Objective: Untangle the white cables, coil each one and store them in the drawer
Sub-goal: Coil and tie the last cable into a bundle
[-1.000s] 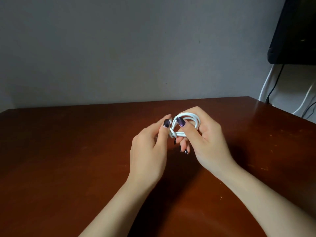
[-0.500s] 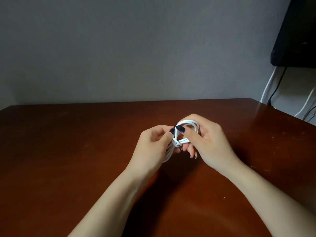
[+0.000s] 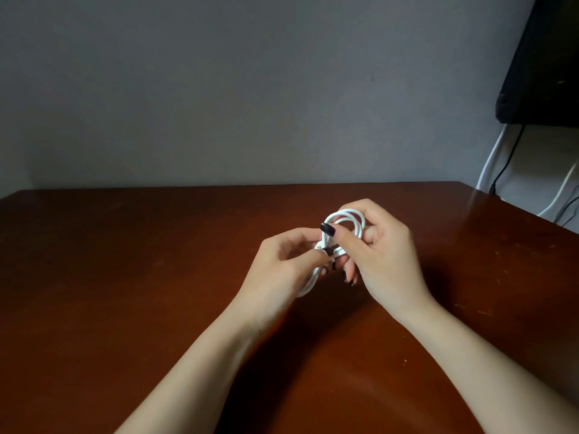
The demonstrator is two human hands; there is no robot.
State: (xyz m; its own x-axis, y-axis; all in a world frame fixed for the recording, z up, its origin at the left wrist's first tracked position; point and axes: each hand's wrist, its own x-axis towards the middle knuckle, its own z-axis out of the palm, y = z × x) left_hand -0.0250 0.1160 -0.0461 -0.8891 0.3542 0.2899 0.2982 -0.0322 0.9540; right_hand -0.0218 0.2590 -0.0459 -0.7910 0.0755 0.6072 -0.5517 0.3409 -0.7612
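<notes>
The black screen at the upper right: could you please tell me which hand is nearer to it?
Right. The right hand grips the white cable coil below and left of the black screen; the left hand pinches the same coil farther left.

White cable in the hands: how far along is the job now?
Done: one white cable is already looped into a small coil, held above the table. In hand: the right hand grips the loops while the left hand pinches the cable at the coil's middle, apparently securing the end. Left: finish this coil and store it; no drawer is in view.
</notes>
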